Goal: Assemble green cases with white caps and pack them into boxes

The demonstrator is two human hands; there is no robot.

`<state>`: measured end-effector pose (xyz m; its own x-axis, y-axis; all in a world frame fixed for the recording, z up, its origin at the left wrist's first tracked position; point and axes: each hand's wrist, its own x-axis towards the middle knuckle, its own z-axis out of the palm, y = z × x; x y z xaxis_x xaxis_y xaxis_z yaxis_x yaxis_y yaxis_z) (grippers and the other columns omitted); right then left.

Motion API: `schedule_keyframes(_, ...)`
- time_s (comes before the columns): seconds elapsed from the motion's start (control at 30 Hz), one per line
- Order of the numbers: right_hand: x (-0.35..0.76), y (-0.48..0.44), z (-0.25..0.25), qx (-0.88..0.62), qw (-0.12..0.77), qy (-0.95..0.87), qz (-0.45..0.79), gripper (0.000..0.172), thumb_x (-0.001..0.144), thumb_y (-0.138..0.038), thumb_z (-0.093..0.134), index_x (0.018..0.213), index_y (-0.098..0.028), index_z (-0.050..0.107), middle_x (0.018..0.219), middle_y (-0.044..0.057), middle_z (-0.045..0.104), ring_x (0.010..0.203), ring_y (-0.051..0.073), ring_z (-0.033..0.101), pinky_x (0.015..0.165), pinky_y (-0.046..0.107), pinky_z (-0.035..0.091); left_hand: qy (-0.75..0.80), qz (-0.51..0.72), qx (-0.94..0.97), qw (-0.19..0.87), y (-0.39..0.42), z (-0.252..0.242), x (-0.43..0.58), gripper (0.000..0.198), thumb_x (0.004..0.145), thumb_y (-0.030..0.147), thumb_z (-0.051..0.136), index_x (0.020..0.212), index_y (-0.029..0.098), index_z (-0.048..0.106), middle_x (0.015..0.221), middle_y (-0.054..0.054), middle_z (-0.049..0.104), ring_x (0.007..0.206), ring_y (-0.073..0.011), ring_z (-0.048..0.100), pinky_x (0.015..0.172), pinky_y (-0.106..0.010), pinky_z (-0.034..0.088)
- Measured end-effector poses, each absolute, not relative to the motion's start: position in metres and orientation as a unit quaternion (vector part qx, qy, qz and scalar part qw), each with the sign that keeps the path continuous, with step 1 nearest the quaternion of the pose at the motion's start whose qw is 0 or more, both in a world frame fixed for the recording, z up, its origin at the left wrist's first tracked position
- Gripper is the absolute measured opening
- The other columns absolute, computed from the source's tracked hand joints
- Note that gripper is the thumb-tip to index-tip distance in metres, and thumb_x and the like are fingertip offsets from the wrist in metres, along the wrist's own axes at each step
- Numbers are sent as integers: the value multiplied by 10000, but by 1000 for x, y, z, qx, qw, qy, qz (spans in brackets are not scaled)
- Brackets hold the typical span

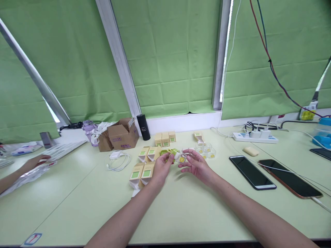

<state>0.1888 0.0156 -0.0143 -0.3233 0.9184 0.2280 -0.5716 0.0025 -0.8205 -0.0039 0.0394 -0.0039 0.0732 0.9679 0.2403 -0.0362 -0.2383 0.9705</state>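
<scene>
A small clear bottle [182, 157] with a green lid and a yellow mark lies tilted between my hands, above the table. My left hand [162, 167] is closed around its green lid end. At the clear end, my right hand [198, 167] has its thumb and index finger on the bottle, with the other fingers loosely curled. Several more clear containers with yellow marks [210, 152] stand just behind my right hand. Left of my left hand lie opened small kraft boxes with green labels [135, 174], in a group.
Small closed boxes [165, 138] and one opened box [199, 137] stand farther back. A cardboard carton [124, 134] and black flask [143, 127] are behind at left. Phones [252, 172] and a power strip [254, 137] lie right. A co-worker's hand [34, 163] is far left.
</scene>
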Motion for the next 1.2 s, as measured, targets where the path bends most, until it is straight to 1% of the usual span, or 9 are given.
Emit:
schedule_keyframes(0.1, 188, 15, -15, -187, 548, -453, 678, 427, 852, -432, 844, 1177, -271, 618, 1140, 41, 687, 922, 257, 787, 807, 409, 621, 410, 537, 581, 455, 38, -3, -3, 587, 777, 674, 793, 1041, 150, 776, 1053, -102, 777, 876, -209, 674, 821, -318, 518)
schedule_keyframes(0.2, 188, 14, -14, -185, 547, -460, 675, 429, 844, -410, 852, 1180, -275, 621, 1133, 34, 670, 923, 255, 788, 835, 424, 623, 414, 533, 586, 449, 36, -2, -3, 568, 783, 667, 792, 1019, 150, 775, 1039, -104, 776, 923, -229, 686, 850, -330, 521)
schedule_keyframes(0.37, 187, 13, -13, -187, 548, -467, 668, 486, 782, -373, 904, 1159, -280, 612, 1139, 14, 625, 909, 246, 790, 870, 437, 629, 410, 530, 589, 451, 36, -3, -3, 558, 775, 658, 804, 999, 148, 768, 1039, -108, 773, 966, -243, 700, 883, -341, 533)
schedule_keyframes(0.43, 186, 12, -13, -199, 548, -468, 664, 501, 766, -394, 914, 1139, -280, 600, 1133, 6, 612, 897, 241, 789, 857, 439, 637, 406, 528, 592, 453, 35, -2, -3, 561, 771, 650, 811, 1015, 148, 768, 1064, -114, 777, 982, -248, 707, 893, -343, 536)
schedule_keyframes(0.57, 185, 12, -13, -248, 540, -477, 647, 517, 745, -453, 917, 1100, -278, 584, 1134, 2, 591, 875, 217, 762, 760, 420, 657, 399, 519, 602, 457, 34, -1, -2, 543, 789, 622, 811, 1052, 148, 775, 1095, -120, 783, 1021, -259, 717, 914, -347, 540)
schedule_keyframes(0.77, 184, 17, -18, -277, 554, -504, 602, 569, 718, -460, 921, 1137, -290, 575, 1097, 15, 595, 982, 214, 656, 728, 404, 661, 396, 524, 593, 466, 33, -1, -2, 550, 748, 583, 860, 1067, 144, 777, 1101, -123, 789, 1022, -268, 728, 904, -344, 557)
schedule_keyframes(0.93, 184, 20, -24, -273, 554, -524, 587, 601, 721, -422, 914, 1190, -288, 562, 1036, 21, 628, 980, 220, 627, 762, 415, 647, 382, 520, 602, 471, 30, 2, -2, 531, 751, 565, 863, 1078, 154, 785, 1118, -122, 796, 1053, -287, 736, 926, -357, 561)
schedule_keyframes(1.1, 181, 19, -24, -270, 556, -533, 578, 579, 704, -335, 917, 1176, -280, 586, 1022, 17, 616, 943, 212, 623, 768, 430, 646, 379, 525, 594, 477, 30, 1, -2, 575, 723, 517, 901, 1142, 144, 773, 1193, -149, 782, 1085, -300, 739, 968, -397, 558)
schedule_keyframes(1.2, 180, 19, -24, -270, 558, -533, 576, 569, 698, -302, 914, 1169, -276, 594, 1034, 21, 618, 920, 205, 626, 766, 430, 646, 383, 526, 588, 480, 30, 0, -2, 579, 712, 496, 915, 1144, 139, 769, 1205, -159, 776, 1083, -301, 742, 972, -411, 564)
